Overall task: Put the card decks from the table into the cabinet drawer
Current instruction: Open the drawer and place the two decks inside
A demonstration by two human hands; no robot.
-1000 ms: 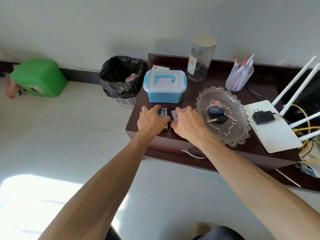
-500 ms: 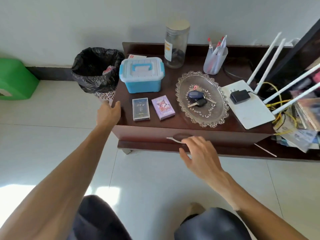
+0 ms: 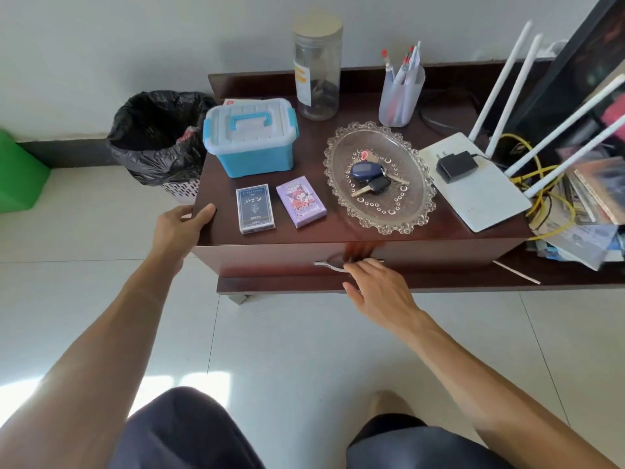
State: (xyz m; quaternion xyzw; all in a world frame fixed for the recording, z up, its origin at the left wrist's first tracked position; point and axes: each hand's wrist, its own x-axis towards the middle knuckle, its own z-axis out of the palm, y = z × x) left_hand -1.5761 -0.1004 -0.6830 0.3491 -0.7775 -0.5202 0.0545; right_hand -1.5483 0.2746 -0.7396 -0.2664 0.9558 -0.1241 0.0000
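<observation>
Two card decks lie side by side near the front of the dark wooden cabinet top (image 3: 318,233): a dark blue deck (image 3: 255,208) and, to its right, a purple cartoon deck (image 3: 301,201). My left hand (image 3: 179,228) grips the cabinet's front left corner, thumb on top, just left of the blue deck. Below the top, the drawer (image 3: 270,260) is closed. My right hand (image 3: 378,289) reaches up from below, its fingers curled over the metal drawer handle (image 3: 329,265).
Behind the decks stands a blue lidded box (image 3: 250,140). A glass plate (image 3: 382,226) with keys, a jar (image 3: 316,69), a pen cup (image 3: 400,96) and a white router (image 3: 477,187) fill the right. A black-lined bin (image 3: 159,140) stands left of the cabinet.
Both hands have come off the decks. The left one moved to the cabinet's left corner, and the right one dropped to the drawer handle. The decks lie uncovered.
</observation>
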